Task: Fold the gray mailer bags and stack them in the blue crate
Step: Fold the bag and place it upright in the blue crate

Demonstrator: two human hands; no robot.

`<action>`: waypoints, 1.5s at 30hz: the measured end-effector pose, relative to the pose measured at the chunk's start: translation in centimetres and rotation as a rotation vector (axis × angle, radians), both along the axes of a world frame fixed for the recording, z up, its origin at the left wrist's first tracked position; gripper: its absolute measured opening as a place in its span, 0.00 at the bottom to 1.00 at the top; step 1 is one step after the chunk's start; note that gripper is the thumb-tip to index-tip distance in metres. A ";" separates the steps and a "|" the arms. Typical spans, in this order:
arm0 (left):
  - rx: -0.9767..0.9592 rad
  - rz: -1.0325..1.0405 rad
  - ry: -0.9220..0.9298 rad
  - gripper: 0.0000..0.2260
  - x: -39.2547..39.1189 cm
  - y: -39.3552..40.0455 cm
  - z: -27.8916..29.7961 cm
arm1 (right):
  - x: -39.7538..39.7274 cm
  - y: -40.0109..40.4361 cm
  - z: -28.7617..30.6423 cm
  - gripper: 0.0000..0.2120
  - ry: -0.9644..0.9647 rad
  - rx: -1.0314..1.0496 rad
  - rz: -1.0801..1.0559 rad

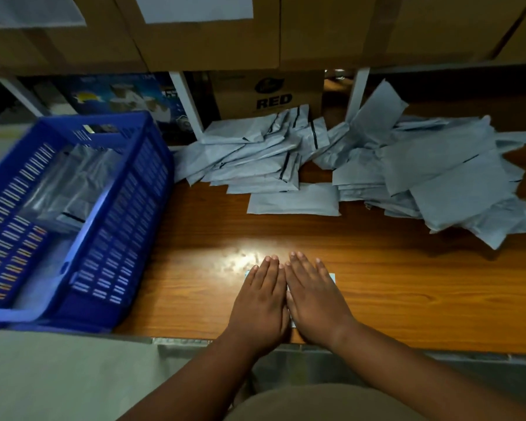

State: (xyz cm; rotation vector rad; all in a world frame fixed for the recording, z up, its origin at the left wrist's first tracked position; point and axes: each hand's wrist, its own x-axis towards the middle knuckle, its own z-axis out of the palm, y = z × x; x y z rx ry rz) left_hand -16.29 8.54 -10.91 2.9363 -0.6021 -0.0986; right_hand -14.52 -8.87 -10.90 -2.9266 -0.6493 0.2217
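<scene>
Both hands lie flat, fingers straight and side by side, pressing a folded gray mailer bag [332,278] onto the wooden table [407,299] near its front edge; the left hand [260,302] and right hand [315,299] cover nearly all of the bag, so only pale corners show. Thin plastic film of this kind is judged light, limp and somewhat slippery, likely to spring open unless creased firmly; it is best lifted by pinching the folded edge. Further bags lie in two loose heaps at the back: folded ones with dark seal strips [255,159] and flat, unfolded ones [438,177]. The blue crate [119,208], of rigid slotted plastic, stands at the left and holds some bags already.
</scene>
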 end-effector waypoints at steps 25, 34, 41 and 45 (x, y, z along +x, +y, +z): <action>-0.078 -0.028 0.068 0.33 0.8 1.0 -0.6 | 0.4 0.6 0.7 0.34 0.049 -0.075 -0.010; 0.029 0.012 -0.003 0.35 -1.1 4.0 0.9 | -0.4 -1.6 1.8 0.35 0.081 -0.024 -0.020; 0.008 -0.020 -0.035 0.35 -3.8 3.9 0.2 | -3.4 -0.4 -0.1 0.38 -0.038 -0.046 0.120; 0.003 -0.005 0.007 0.38 -4.1 3.6 -0.1 | -3.8 -0.1 -0.4 0.42 -0.014 -0.032 0.114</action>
